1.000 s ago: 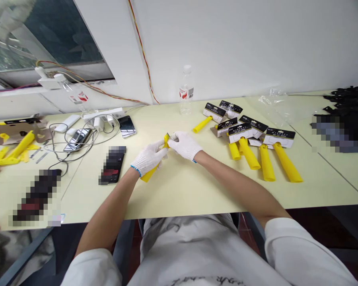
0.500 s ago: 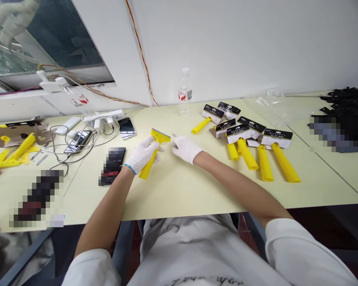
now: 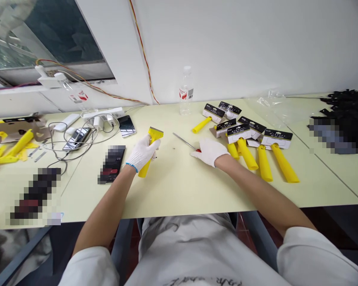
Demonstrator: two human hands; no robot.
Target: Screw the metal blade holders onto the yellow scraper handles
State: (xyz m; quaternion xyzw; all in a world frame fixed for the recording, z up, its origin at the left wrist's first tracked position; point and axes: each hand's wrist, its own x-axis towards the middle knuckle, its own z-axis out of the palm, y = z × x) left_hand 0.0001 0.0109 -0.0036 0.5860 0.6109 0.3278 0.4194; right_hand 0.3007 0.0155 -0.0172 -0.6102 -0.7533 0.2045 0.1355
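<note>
My left hand [image 3: 143, 153], in a white knit glove with a blue cuff edge, is closed around a yellow scraper [image 3: 144, 171]. The scraper's head, with a metal blade along its edge, points up and away from me. In a matching glove, my right hand [image 3: 210, 151] is closed on a screwdriver [image 3: 183, 140]. Its thin metal shaft points to the upper left, and a bit of red handle shows at the fingers. A tiny object [image 3: 173, 148], too small to name, lies on the table between the hands.
Several packaged yellow scrapers [image 3: 265, 165] with black-and-white header cards lie on the right. Behind stands a water bottle [image 3: 185, 93]. Phones [image 3: 127, 126], cables and a power strip [image 3: 104, 113] occupy the left. A black pile [image 3: 349, 105] sits far right, near clear plastic [image 3: 271, 105].
My right hand has moved right, away from the scraper, and the screwdriver now shows more fully. The scraper in my left hand has turned slightly, and its head has shifted left.
</note>
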